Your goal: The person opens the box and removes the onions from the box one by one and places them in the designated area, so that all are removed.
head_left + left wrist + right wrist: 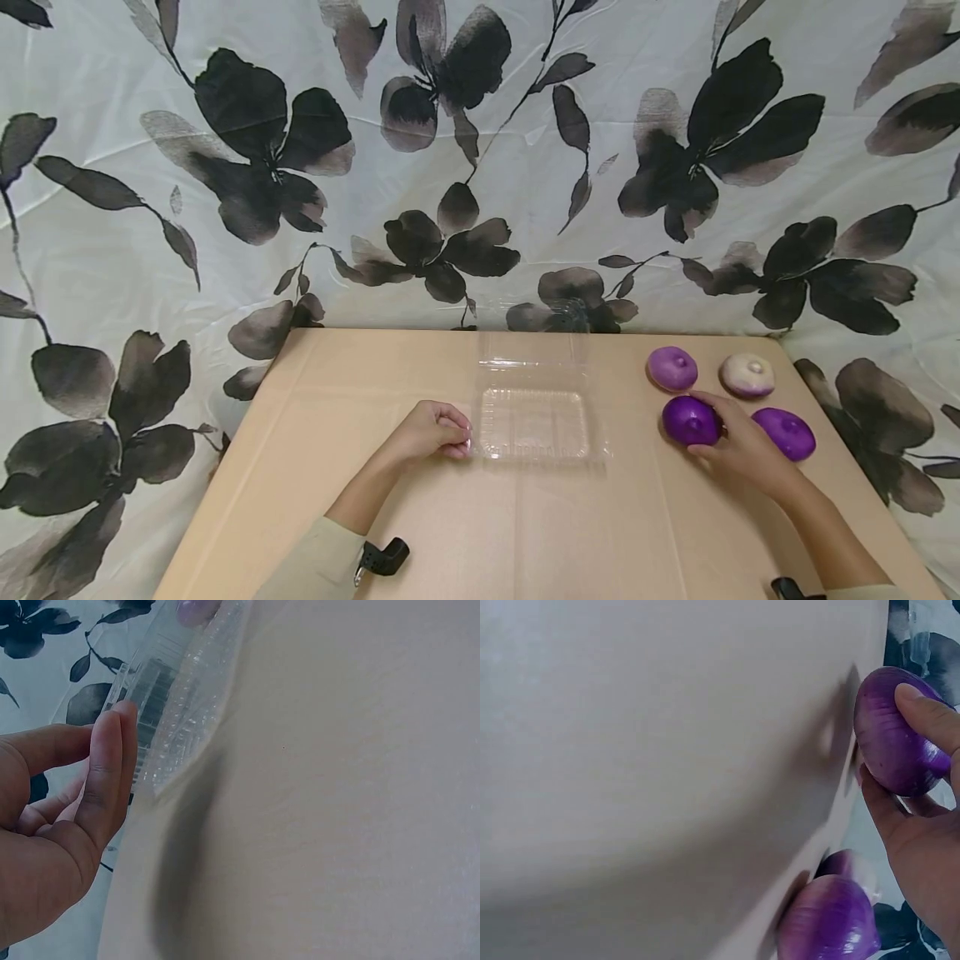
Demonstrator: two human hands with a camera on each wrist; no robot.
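Note:
My left hand [429, 435] pinches the left edge of a clear plastic clamshell container [534, 423], whose lid [532, 346] stands raised at the back. In the left wrist view, thumb and fingertips [107, 735] meet at the container's rim. On the right, my right hand [746, 446] grips a glossy purple onion [686, 419], thumb on one side and fingers on the other. The right wrist view has this onion [892, 731] close over the table, with its underside partly hidden by the fingers.
Three more onions are on the table's right side: a lighter purple onion [672, 368], a whitish onion [747, 376] and a deep purple onion [785, 433] beside my right hand. Behind the light wooden table [600, 533] hangs a white cloth [540, 217] printed with dark flowers.

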